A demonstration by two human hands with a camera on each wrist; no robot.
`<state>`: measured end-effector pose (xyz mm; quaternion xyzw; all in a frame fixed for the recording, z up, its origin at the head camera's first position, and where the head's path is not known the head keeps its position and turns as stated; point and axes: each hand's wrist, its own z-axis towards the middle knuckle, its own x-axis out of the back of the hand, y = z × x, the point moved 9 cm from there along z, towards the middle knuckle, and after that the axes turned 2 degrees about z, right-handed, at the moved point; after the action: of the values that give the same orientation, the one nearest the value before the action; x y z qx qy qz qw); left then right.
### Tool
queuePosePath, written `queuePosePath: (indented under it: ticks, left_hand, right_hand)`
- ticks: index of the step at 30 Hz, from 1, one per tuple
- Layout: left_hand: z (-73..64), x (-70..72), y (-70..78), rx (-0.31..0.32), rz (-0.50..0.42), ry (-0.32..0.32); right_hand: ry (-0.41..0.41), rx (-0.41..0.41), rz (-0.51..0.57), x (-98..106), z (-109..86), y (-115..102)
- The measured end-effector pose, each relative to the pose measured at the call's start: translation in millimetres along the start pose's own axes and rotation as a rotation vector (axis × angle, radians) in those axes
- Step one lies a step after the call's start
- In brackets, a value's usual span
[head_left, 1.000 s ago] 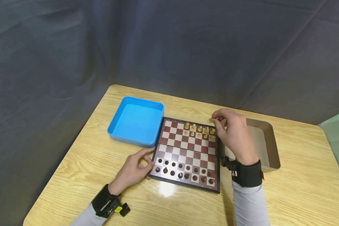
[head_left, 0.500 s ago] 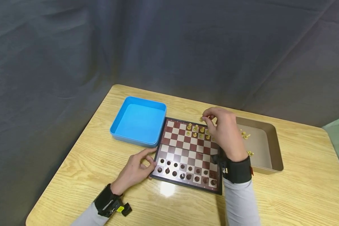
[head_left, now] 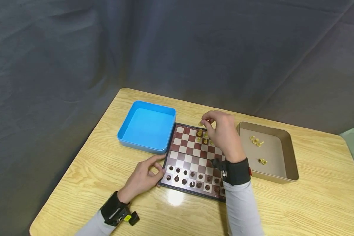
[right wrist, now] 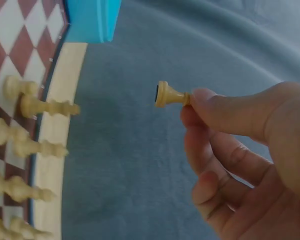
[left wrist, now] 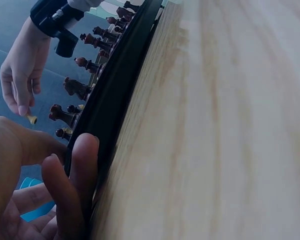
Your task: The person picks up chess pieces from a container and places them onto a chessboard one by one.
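Taking the head view first, I find the chessboard with two rows of dark pieces along its near edge and standing pale pieces toward its far edge, some hidden behind the right hand. The blue tray sits beside its far-left corner; the brown tray sits to its right, with loose pale pieces lying inside. The left hand grips the near-left corner. The hands are apart; the right pinches one pale piece, the held piece, near the far edge. In the left wrist view, I note fingers against the board's black side and the right hand beyond, the held piece's base showing below its fingertips. In the right wrist view, thumb and forefinger pinch that piece by its top, roughly upright, base toward the board's level and touching nothing. I cannot tell which square, if any, it is over. I judge the step in hand to be setting out the pale side; the next move calls for lowering the base squarely onto a square without knocking its neighbours, the corner held steady.
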<state>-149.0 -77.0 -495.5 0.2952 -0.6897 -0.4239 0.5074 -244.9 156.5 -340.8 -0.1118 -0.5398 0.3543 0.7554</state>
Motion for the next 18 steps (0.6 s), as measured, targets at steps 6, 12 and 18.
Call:
queuePosePath:
  ticks: [6, 12, 18]
  left_hand:
    - [2.2, -0.6, 1.7, -0.010, 0.017, 0.012]
    - [3.4, -0.8, 3.4, -0.016, 0.029, 0.017]
    - [3.7, -0.2, 5.1, -0.023, 0.046, 0.024]
  right_hand:
    - [-0.023, -0.021, 0.008, -12.1, 1.8, 9.5]
    - [-0.038, -0.037, 0.009, -23.3, 3.2, 15.7]
    - [-0.058, -0.029, -0.009, -34.6, 4.3, 19.3]
